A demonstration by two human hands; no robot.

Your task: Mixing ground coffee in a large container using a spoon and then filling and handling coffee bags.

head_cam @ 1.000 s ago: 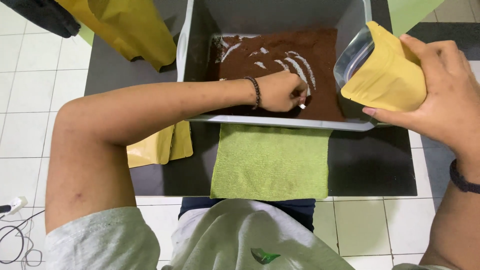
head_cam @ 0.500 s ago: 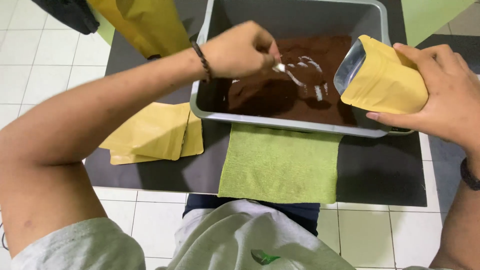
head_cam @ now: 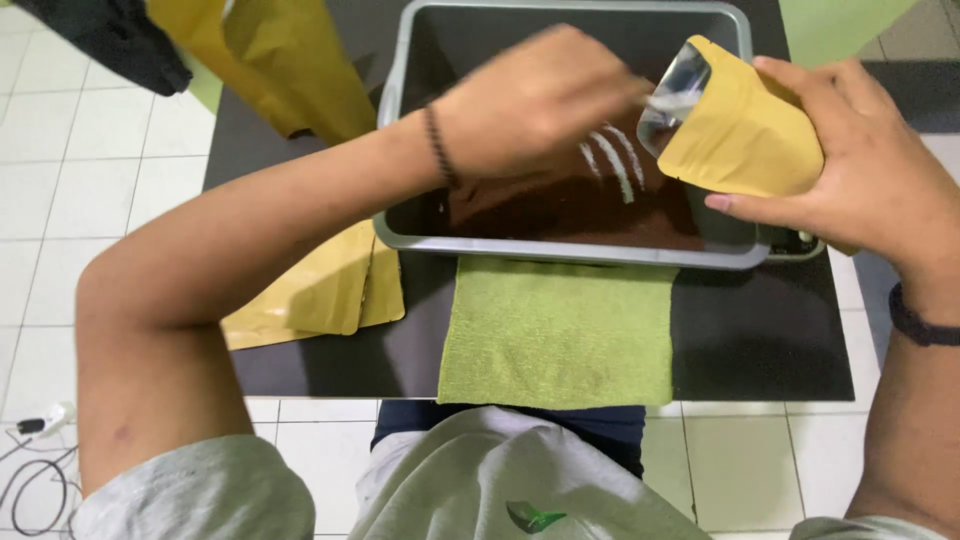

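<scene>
Right hand (head_cam: 860, 165) clamped on open yellow paper pouch (head_cam: 745, 125); left hand (head_cam: 535, 100) closed on blurred spoon (head_cam: 668, 100) at pouch mouth, above grey plastic tub (head_cam: 570, 245) of brown powder (head_cam: 560, 200).

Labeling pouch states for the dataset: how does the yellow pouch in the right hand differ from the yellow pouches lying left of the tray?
The held pouch is open, its silvery lining showing; the flat pouches show no opening. The held pouch is raised and tilted over the grey tray, gripped by the right hand; the flat pouches lie stacked on the black table, untouched. Both are the same mustard yellow.
</scene>
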